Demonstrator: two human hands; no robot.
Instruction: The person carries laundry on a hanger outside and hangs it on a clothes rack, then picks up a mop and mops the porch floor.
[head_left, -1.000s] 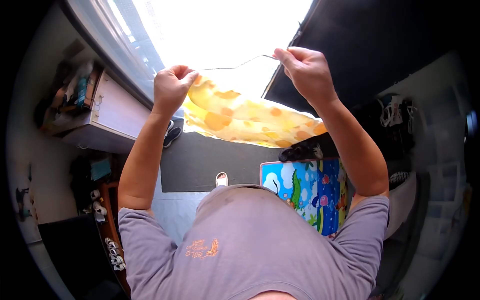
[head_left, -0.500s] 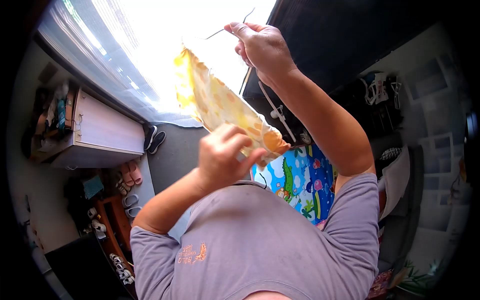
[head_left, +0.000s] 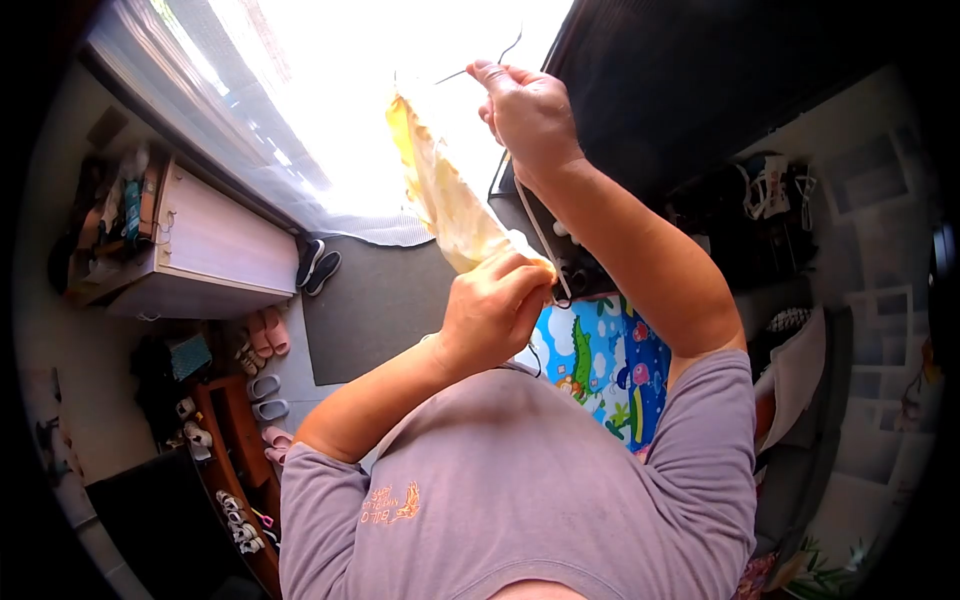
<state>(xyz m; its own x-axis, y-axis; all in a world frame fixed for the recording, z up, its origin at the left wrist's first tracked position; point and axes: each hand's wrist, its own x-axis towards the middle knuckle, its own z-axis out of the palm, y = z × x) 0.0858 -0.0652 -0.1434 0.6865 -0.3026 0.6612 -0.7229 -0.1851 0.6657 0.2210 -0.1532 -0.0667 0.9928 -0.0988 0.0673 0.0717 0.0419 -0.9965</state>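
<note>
My left hand [head_left: 492, 312] is closed on the lower end of a pale yellow patterned cloth [head_left: 440, 195], fingers pinched at its edge. The cloth slants up and away toward the bright window, its upper tip near a thin dark wire hanger [head_left: 455, 76]. Higher up, my right hand [head_left: 532, 112] pinches that hanger between thumb and fingers, with its curved hook showing past the fingertips. Glare washes out part of the wire and the cloth's far edge.
A sheer curtain [head_left: 370, 226] hangs along the window. To the left stand a white cabinet [head_left: 230, 230], dark shoes [head_left: 318, 268], pink slippers [head_left: 267, 332] and a wooden shoe rack [head_left: 235, 430]. A colourful play mat [head_left: 600, 365] lies ahead, beside a grey floor mat [head_left: 370, 310].
My left hand has moved right and closed on the cloth's lower end; its fingers were blurred and looser before. The cloth has swung right and looks narrower. My right hand still holds the hanger.
</note>
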